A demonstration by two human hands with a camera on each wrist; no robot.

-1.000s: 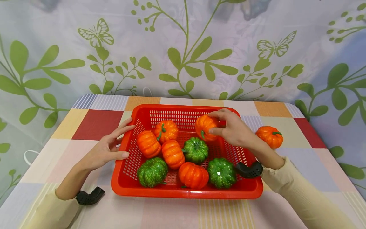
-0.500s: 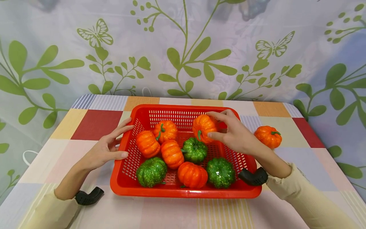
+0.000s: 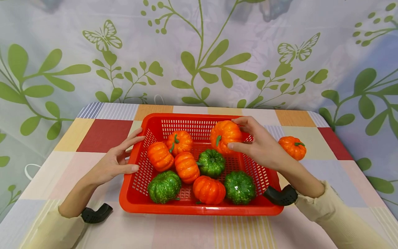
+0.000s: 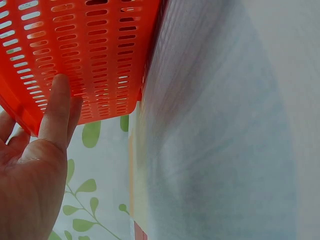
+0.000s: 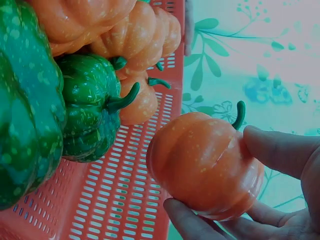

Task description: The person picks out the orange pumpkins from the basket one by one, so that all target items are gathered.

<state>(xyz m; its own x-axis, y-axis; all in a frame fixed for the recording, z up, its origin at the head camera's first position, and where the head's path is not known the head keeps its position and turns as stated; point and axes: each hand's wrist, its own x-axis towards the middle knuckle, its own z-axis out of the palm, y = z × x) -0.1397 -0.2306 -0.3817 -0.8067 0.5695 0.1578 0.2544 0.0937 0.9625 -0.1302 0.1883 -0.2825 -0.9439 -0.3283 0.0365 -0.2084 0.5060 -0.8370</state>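
Note:
My right hand (image 3: 259,145) holds an orange toy pumpkin (image 3: 224,136) with a green stem, thumb on one side and fingers on the other. The right wrist view shows this pumpkin (image 5: 205,162) raised above the basket floor. My left hand (image 3: 113,162) rests on the left side of the red plastic basket (image 3: 199,209), its fingers fairly straight. In the left wrist view, a finger (image 4: 56,107) lies against the perforated outer wall. Inside the basket are several other pumpkins, among them a small green one (image 3: 212,163) and an orange one (image 3: 186,167).
Another orange pumpkin (image 3: 293,148) sits on the table outside the basket, beyond my right forearm. A checked cloth (image 3: 105,135) covers the table. Behind it hangs a curtain (image 3: 124,83) with leaf and butterfly prints. Each wrist wears a black device (image 3: 97,213).
My right hand, with the orange pumpkin in it, has risen and shifted slightly to the right. The left hand and the basket have stayed in place.

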